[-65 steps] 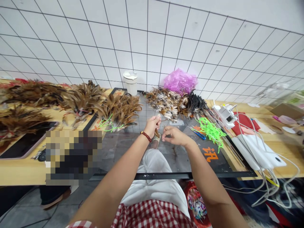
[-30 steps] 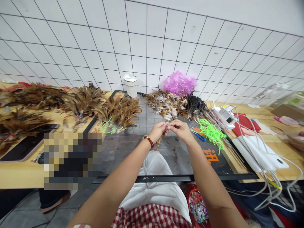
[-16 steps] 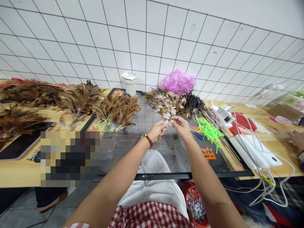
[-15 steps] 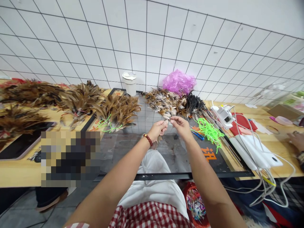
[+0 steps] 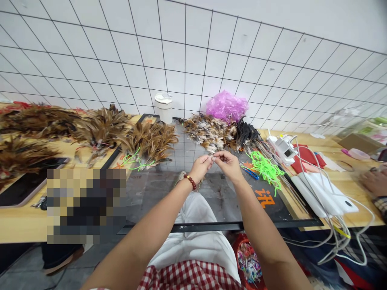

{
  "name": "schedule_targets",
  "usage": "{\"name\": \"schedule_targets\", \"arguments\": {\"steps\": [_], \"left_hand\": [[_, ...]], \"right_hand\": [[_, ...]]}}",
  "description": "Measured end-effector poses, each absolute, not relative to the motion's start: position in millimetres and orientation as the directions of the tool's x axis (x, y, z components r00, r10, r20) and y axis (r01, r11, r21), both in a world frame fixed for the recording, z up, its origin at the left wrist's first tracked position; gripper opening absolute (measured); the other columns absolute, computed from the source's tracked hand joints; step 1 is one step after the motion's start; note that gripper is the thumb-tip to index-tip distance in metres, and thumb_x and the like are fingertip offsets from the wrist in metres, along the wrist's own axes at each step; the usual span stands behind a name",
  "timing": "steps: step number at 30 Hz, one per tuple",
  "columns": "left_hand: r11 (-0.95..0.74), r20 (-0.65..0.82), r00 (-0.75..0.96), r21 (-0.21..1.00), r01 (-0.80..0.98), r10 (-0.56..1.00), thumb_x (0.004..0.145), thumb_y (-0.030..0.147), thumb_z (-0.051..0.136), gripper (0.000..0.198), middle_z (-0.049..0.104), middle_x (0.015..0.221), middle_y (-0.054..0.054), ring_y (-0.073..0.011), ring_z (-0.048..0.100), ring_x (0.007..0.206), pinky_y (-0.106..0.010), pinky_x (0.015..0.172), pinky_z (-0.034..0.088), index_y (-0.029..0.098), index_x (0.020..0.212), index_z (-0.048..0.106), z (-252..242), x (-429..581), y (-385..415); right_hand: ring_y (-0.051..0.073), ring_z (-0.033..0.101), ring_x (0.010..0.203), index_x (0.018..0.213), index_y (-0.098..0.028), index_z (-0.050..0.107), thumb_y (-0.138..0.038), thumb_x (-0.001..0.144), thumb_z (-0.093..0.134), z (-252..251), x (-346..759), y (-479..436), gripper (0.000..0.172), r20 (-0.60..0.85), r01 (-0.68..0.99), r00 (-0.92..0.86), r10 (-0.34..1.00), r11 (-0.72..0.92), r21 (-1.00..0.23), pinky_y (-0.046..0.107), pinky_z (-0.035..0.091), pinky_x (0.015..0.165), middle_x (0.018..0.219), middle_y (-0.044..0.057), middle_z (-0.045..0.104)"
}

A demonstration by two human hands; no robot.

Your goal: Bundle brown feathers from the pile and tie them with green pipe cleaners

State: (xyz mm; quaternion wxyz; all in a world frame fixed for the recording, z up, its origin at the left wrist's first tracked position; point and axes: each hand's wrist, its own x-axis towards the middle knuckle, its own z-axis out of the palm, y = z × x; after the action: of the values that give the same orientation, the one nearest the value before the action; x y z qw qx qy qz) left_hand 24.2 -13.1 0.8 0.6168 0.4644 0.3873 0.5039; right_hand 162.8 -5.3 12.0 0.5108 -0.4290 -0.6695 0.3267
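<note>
My left hand (image 5: 201,168), with a dark red bead bracelet (image 5: 190,182) at the wrist, is closed in a pinch above the dark glassy mat. Part of a brownish-white feather (image 5: 181,176) shows beside and under that wrist; its upper end is hidden by the fingers. Fingertip to fingertip with it, my right hand (image 5: 228,164) pinches too, on something too small to make out. Just beyond both hands lies a pile of mottled brown and white feathers (image 5: 205,131), black feathers (image 5: 246,133) at its right end.
Brown feather bunches (image 5: 151,141) lie left, one with green ties. Green cords (image 5: 267,169) and blue-handled scissors or snips (image 5: 250,172) lie right, near a white power strip (image 5: 282,147) and cables. A white cup (image 5: 164,108) and pink plastic bag (image 5: 226,105) stand behind. Another person's hand (image 5: 376,181) rests far right.
My hands have come closer together, their fingertips now meeting. The feather under my left hand now shows further left, beside the wrist. The view has shifted slightly.
</note>
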Motion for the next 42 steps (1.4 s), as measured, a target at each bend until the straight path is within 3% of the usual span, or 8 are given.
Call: {"name": "schedule_targets", "arguments": {"steps": [4, 12, 18, 22, 27, 35, 40, 42], "left_hand": [[0.091, -0.032, 0.195, 0.95, -0.299, 0.98, 0.078, 0.043, 0.061, 0.031, 0.041, 0.051, 0.005, -0.0046, 0.028, 0.043, -0.02, 0.043, 0.018, 0.015, 0.067, 0.053, 3, 25, -14], [0.018, 0.015, 0.134, 0.972, -0.236, 0.991, 0.077, 0.042, 0.063, 0.033, 0.042, 0.051, 0.005, -0.0055, 0.03, 0.046, -0.019, 0.045, 0.021, 0.016, 0.062, 0.05, -4, 25, -10], [0.081, -0.006, 0.237, 0.948, -0.308, 0.972, 0.077, 0.043, 0.062, 0.032, 0.041, 0.051, 0.004, -0.0043, 0.029, 0.044, -0.019, 0.042, 0.019, 0.015, 0.065, 0.051, 4, 24, -15], [0.188, -0.045, 0.346, 0.9, -0.394, 0.937, 0.076, 0.041, 0.064, 0.032, 0.035, 0.051, 0.007, -0.0024, 0.023, 0.041, -0.016, 0.04, 0.017, 0.015, 0.067, 0.048, 11, 21, -18], [0.279, -0.061, 0.459, 0.862, -0.424, 0.887, 0.075, 0.036, 0.066, 0.029, 0.034, 0.052, 0.006, -0.0015, 0.024, 0.041, -0.014, 0.039, 0.018, 0.015, 0.068, 0.047, 16, 19, -20], [0.301, -0.061, 0.514, 0.867, -0.398, 0.855, 0.077, 0.034, 0.063, 0.024, 0.033, 0.054, 0.006, -0.0013, 0.023, 0.041, -0.014, 0.04, 0.018, 0.014, 0.072, 0.05, 12, 21, -20], [0.248, -0.065, 0.407, 0.875, -0.415, 0.911, 0.075, 0.039, 0.066, 0.031, 0.032, 0.053, 0.007, -0.0008, 0.022, 0.041, -0.014, 0.039, 0.016, 0.014, 0.069, 0.049, 10, 23, -18], [0.237, -0.084, 0.323, 0.85, -0.47, 0.943, 0.076, 0.04, 0.066, 0.033, 0.031, 0.051, 0.008, -0.001, 0.021, 0.04, -0.014, 0.039, 0.016, 0.015, 0.068, 0.047, 11, 19, -14]], "right_hand": [[0.011, 0.051, 0.06, 0.081, -0.018, 0.064, -0.038, 0.07, 0.071, 17, 162, -8, 0.024, 0.406, 0.253, -0.044, 0.913, 0.403, -0.879, 0.025, 0.043, 0.059, 0.068, 0.0, 0.062], [0.012, 0.055, 0.06, 0.076, -0.017, 0.063, -0.045, 0.075, 0.066, 14, 160, -9, 0.028, 0.336, 0.221, -0.163, 0.928, 0.366, -0.904, 0.027, 0.045, 0.06, 0.068, 0.002, 0.064], [0.012, 0.053, 0.061, 0.078, -0.018, 0.06, -0.046, 0.071, 0.07, 16, 161, -7, 0.03, 0.322, 0.136, -0.131, 0.938, 0.339, -0.931, 0.025, 0.043, 0.059, 0.069, 0.001, 0.062], [0.01, 0.049, 0.062, 0.092, -0.019, 0.064, -0.047, 0.069, 0.07, 19, 164, -6, 0.037, 0.285, 0.032, -0.059, 0.957, 0.288, -0.957, 0.024, 0.042, 0.06, 0.072, -0.001, 0.059], [0.01, 0.044, 0.06, 0.103, -0.02, 0.067, -0.049, 0.072, 0.068, 22, 165, -8, 0.043, 0.232, -0.03, -0.204, 0.951, 0.23, -0.973, 0.025, 0.04, 0.061, 0.067, -0.003, 0.055], [0.01, 0.046, 0.057, 0.068, -0.019, 0.061, -0.05, 0.068, 0.072, 19, 159, -9, 0.033, 0.229, -0.044, -0.171, 0.958, 0.225, -0.973, 0.025, 0.039, 0.059, 0.057, -0.003, 0.054], [0.009, 0.042, 0.053, 0.072, -0.018, 0.063, -0.051, 0.069, 0.068, 12, 162, 0, 0.033, 0.172, -0.037, -0.136, 0.976, 0.168, -0.985, 0.024, 0.036, 0.055, 0.057, -0.003, 0.053], [0.01, 0.043, 0.053, 0.078, -0.019, 0.064, -0.052, 0.07, 0.063, 6, 170, 8, 0.034, 0.131, 0.057, -0.04, 0.991, 0.134, -0.989, 0.024, 0.036, 0.055, 0.059, -0.003, 0.053]]}}
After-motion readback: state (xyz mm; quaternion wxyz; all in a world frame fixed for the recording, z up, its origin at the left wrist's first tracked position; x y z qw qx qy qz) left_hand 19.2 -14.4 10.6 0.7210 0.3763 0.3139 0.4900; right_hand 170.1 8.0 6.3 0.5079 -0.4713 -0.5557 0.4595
